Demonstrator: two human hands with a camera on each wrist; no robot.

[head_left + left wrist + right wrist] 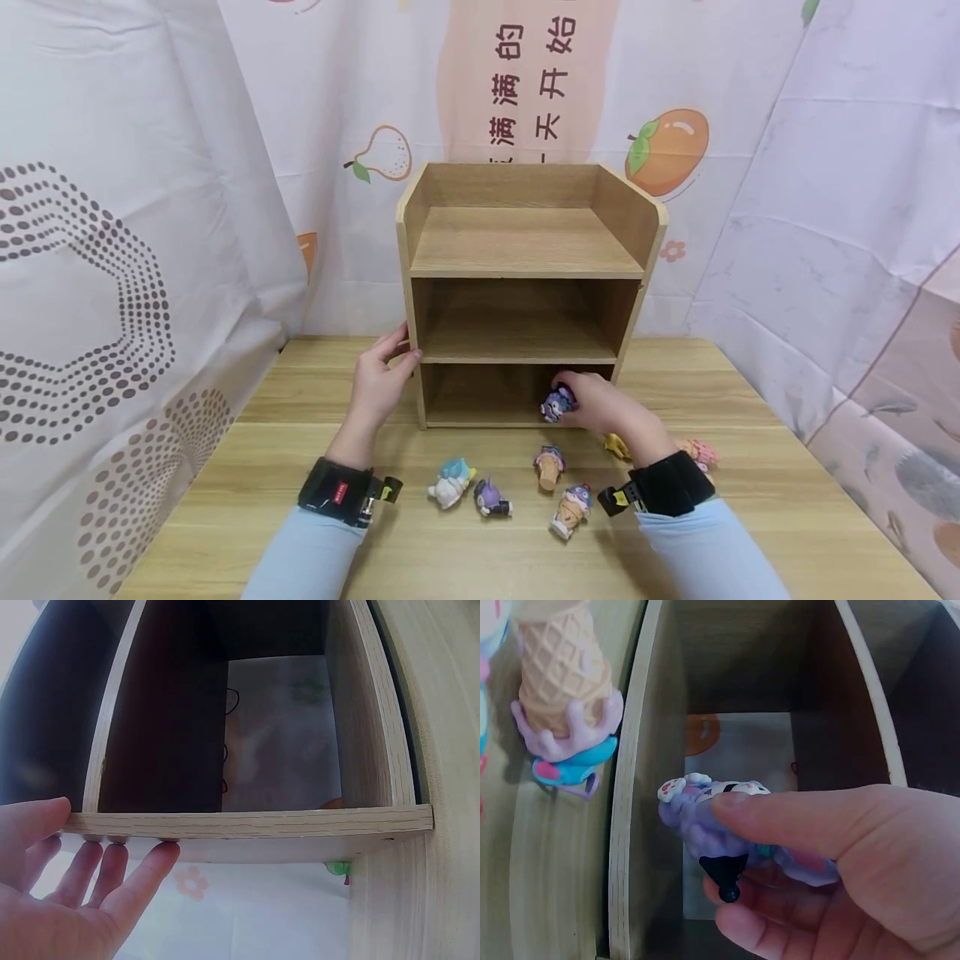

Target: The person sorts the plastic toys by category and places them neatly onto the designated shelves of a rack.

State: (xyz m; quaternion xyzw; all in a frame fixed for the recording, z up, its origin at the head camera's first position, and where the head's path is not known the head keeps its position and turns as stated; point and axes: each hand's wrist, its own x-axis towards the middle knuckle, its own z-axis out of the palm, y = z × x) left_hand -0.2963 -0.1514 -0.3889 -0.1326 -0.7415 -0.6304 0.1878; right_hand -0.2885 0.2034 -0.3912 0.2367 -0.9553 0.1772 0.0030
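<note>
A small wooden shelf unit (pixel 525 271) stands on the table. My left hand (pixel 381 377) holds its left side panel (pixel 247 823), the thumb at the front edge and the fingers against the outer face. At the right of the bottom compartment's opening, my right hand (pixel 600 402) pinches a purple toy figurine (pixel 712 825) with white paws and a black pointed part. Part of the figurine is hidden behind the thumb. On the table below lie an ice-cream-cone figurine (pixel 549 468) and another cone figurine (pixel 570 510).
Nearer the left arm lie a white and blue figurine (pixel 452 483) and a purple figurine (pixel 491 498). A yellow toy (pixel 617 447) and a pink toy (pixel 699 452) are partly behind the right forearm. Printed curtains (pixel 360 100) hang behind and beside the table (pixel 247 517).
</note>
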